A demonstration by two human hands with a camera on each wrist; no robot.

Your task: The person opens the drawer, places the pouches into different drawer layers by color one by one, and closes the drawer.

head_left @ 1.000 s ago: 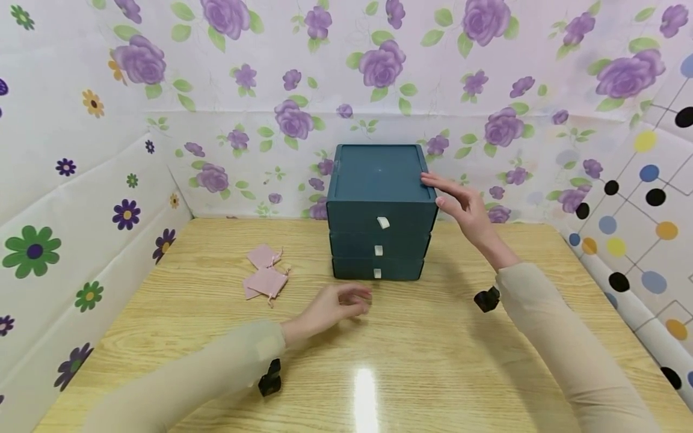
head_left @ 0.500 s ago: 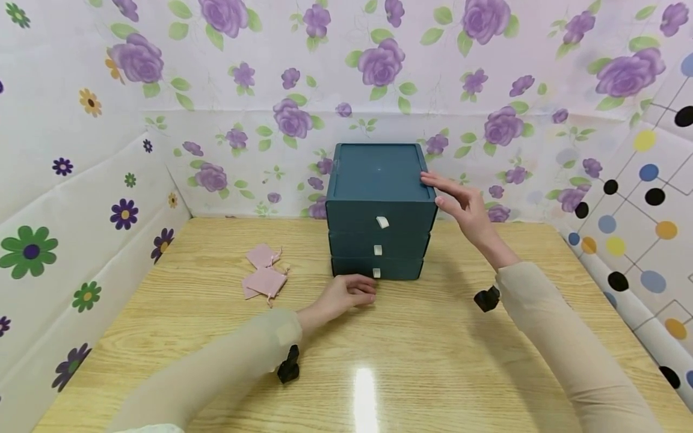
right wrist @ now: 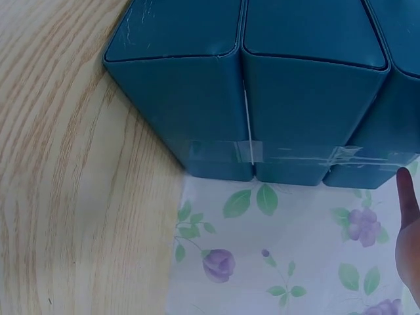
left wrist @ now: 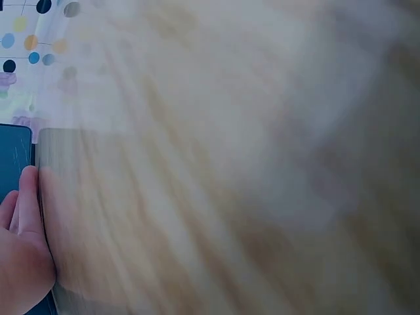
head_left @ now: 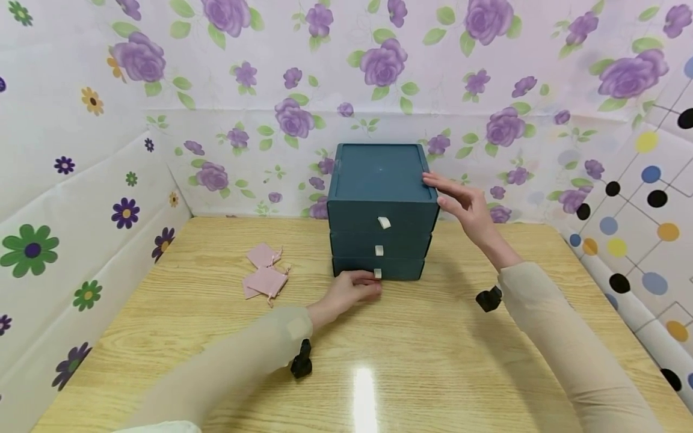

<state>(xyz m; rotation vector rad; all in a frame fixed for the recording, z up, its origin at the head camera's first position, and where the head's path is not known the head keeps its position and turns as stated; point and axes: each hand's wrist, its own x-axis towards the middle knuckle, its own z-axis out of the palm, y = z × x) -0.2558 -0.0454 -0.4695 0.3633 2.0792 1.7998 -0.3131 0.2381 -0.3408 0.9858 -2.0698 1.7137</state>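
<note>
White cloth [head_left: 216, 138] printed with purple roses stands along the far side, behind a pale wood-grained table [head_left: 460, 385]. Against that far edge, a little right of the middle, sits a dark teal cabinet [head_left: 381, 204], upright and boxy, with a smooth top inside a raised rim. Its three drawers [head_left: 354, 245] are stacked with their fronts closed, so whatever they contain is hidden; the right wrist view shows clear tape [right wrist: 344, 154] across the cabinet's side. The right hand [head_left: 465, 207] lies at the top's right edge, fingers extended and thumb apart near the front corner, gripping nothing. The left hand [head_left: 346, 293] is at the foot of the cabinet, fingers partly bent, their tips at the lowest white tab [head_left: 378, 273]; whether they pinch it I cannot tell. Compared with one second ago, this hand has moved farther in and to the right, reaching the tab, while the right hand keeps its place. Three pink drawstring pouches [head_left: 267, 281] lie overlapping to the left, unmoved and flat, their insides out of sight. Two more white tabs [head_left: 379, 250] mark the upper drawers, the top one tilted.
</note>
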